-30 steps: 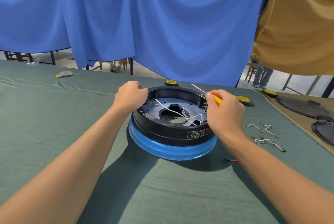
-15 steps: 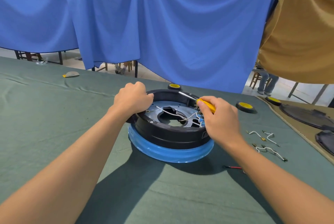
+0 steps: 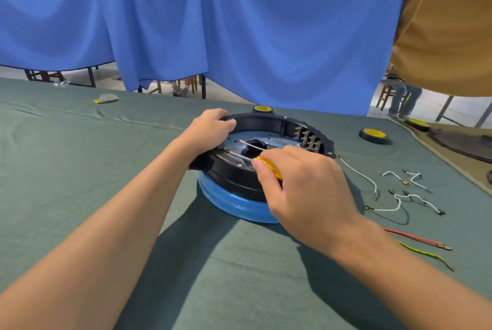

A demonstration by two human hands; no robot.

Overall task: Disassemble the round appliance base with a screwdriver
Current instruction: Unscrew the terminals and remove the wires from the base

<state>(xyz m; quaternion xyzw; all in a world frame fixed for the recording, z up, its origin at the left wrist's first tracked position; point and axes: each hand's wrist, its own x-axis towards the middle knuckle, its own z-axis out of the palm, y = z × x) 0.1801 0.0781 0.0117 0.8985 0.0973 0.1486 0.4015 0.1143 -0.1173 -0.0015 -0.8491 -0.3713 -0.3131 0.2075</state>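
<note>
Grey scrap (image 3: 106,98): I see it lying on the green table cloth (image 3: 80,169), well to the left of the base and farther away.

Left hand (image 3: 210,127): fingers curled over the far-left rim of the base, thumb side toward the inside. I read this as a firm grip on the rim.

Round appliance base (image 3: 266,120): black open housing in the middle of the cloth. It sits flat on a blue ring (image 3: 234,203), open side up. A silver plate and loose white leads show inside.

Terminals (image 3: 306,139): a row of brass tabs on the base's far-right inner wall.

Screwdriver (image 3: 269,166): yellow handle over the base's near rim. Its long axis lies low, nearly level. The metal shaft points away and to the left across the base's interior, toward the left hand's side. I cannot tell whether the tip touches a screw.

Right hand (image 3: 300,185): over the near-right part of the base, fingers and thumb closed round the yellow handle.

White wires (image 3: 399,196): several loose, on the cloth right of the base.

Red wire (image 3: 412,237) and green-yellow wire (image 3: 423,253): on the cloth, right of the base and nearer to me.

Tape roll (image 3: 374,135): black with a yellow core, flat on the cloth right of the base.
</note>
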